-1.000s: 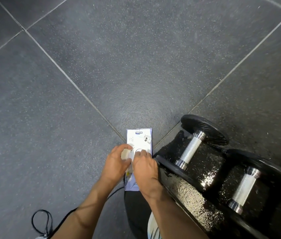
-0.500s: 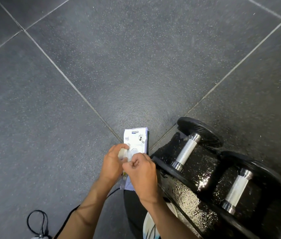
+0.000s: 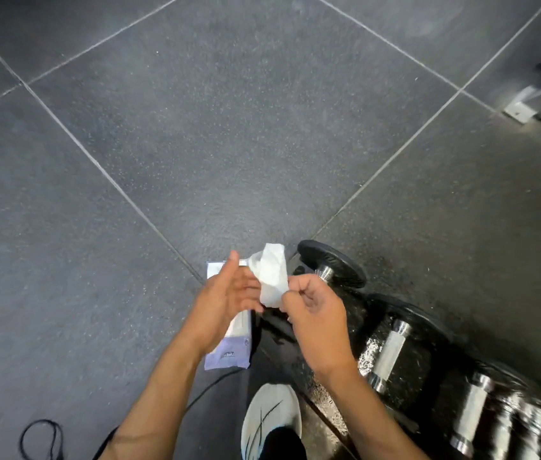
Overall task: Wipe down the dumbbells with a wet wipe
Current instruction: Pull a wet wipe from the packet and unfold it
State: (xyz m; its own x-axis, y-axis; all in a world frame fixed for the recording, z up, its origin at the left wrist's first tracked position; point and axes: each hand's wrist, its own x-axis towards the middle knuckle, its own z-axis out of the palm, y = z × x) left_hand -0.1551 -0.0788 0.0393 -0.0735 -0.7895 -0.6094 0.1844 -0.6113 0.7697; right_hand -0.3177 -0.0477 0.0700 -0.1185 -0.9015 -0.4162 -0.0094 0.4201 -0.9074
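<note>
head view, looking down at floor level.

- wet wipe (image 3: 272, 277): white, crumpled, held in the air just below frame centre, at 12 o'clock of the two hands.
- right hand (image 3: 315, 313): thumb and forefinger pinch the wipe's lower edge; the other fingers are curled in.
- left hand (image 3: 226, 300): at 9 o'clock of the wipe, fingers straight and slightly apart, tips at the wipe's edge; cannot tell if they touch it.
- wipes pack (image 3: 229, 355): pale lilac, flat on the floor, partly under the left hand.
- dumbbells: black discs, chrome grips, in a row running toward 4 o'clock on a glossy black rack (image 3: 315, 393). nearest dumbbell (image 3: 332, 263) sits at 3 o'clock of the wipe, the next (image 3: 392, 350) and a blurred third (image 3: 475, 405) beyond.
- white shoe (image 3: 272, 416) at 6 o'clock; black cord (image 3: 40, 439) at 7 o'clock.
- dark speckled floor tiles (image 3: 229, 127).
</note>
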